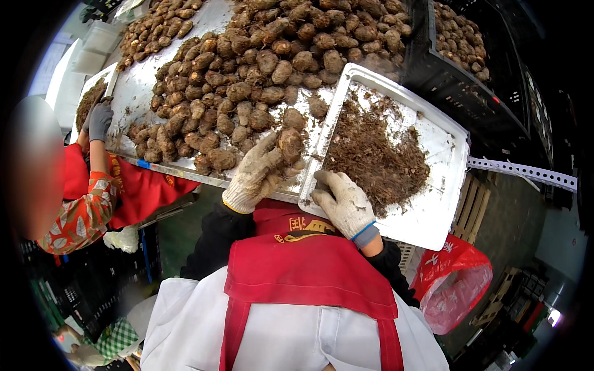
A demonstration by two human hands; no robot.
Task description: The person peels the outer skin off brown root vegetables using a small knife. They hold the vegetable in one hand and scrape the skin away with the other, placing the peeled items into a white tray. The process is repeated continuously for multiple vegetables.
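My left hand (255,176), in a soiled cream knitted glove with a yellow cuff edge, grips a brown taro corm (289,146) over the near edge of the metal table. My right hand (344,201), gloved in cream with a blue-edged grey cuff, is just to the right, over the near left rim of a white tray (443,148). Its fingers are curled in; whatever they may hold is hidden. Brown fibrous peelings (377,154) lie heaped in the tray. Beyond my left hand spreads a large pile of taro corms (266,62), hairy and soil-covered.
A black crate (470,93) of taros stands at the far right. At the left, a co-worker's gloved hand (99,120) is by another tray of peelings (90,104). A red plastic bag (455,281) hangs at the lower right, near a wooden pallet (471,207).
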